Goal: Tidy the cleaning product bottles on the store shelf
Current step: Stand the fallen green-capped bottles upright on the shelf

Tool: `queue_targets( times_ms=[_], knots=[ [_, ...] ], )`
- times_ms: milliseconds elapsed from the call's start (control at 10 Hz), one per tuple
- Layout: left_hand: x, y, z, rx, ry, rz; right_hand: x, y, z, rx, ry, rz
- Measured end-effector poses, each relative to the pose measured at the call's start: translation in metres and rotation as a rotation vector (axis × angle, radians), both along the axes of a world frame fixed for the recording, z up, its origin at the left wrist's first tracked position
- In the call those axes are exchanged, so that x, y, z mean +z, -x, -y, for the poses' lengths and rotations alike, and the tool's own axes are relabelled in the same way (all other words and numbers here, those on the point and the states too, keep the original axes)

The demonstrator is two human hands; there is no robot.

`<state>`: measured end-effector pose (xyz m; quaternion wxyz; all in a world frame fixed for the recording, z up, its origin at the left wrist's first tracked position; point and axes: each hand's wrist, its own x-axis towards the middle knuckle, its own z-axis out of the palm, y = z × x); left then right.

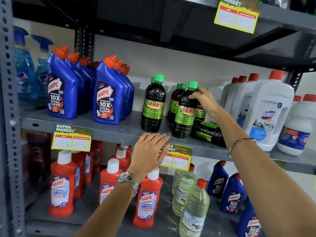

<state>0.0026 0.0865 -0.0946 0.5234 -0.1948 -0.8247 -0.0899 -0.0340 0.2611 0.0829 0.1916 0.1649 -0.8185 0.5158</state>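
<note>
Reaching across the middle shelf point(119, 129), the right hand point(202, 98) curls its fingers around the shoulder of a dark bottle with a green cap point(185, 110), so this hand is closed on that bottle and seems to steady it or pull it forward. The left hand point(150, 151) is open and holds nothing; it lies flat on the front edge of the shelf, partly covering a yellow price tag point(177, 159), probably to give the person support while the other arm stretches. The green-capped bottles stand in a loose group in the middle of the shelf, and they are not in clean rows: one front bottle point(153, 106) stands alone to the left, two more are behind, and one bottle lies on its side point(208, 132) just beside the held one. I judge that this fallen bottle is the reason for the grip, because the upright one must be kept from tipping before the fallen one can be lifted. The blue toilet cleaner bottles point(106, 93) on the left and the white bottles with red caps point(268, 110) on the right already stand in orderly lines, so the work remains in the middle group.
</note>
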Motion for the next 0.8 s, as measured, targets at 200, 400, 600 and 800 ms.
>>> queue_targets(
  times_ms=[200,400,600,800],
  knots=[
    [-0.0003,0.0001,0.0002,-0.003,-0.002,-0.002,0.0013,-0.0014,-0.003,0.027,0.027,0.019],
    [-0.0003,-0.0003,-0.0003,-0.001,-0.012,0.014,0.0016,-0.0013,-0.0059,0.026,0.034,0.006],
    [0.0001,-0.0008,-0.001,-0.001,-0.016,0.024,0.0011,-0.0014,-0.0098,0.03,0.008,0.015],
    [0.0003,-0.0013,-0.001,-0.017,-0.028,0.021,-0.0014,-0.0026,-0.0099,0.019,-0.002,-0.007]
  ],
)
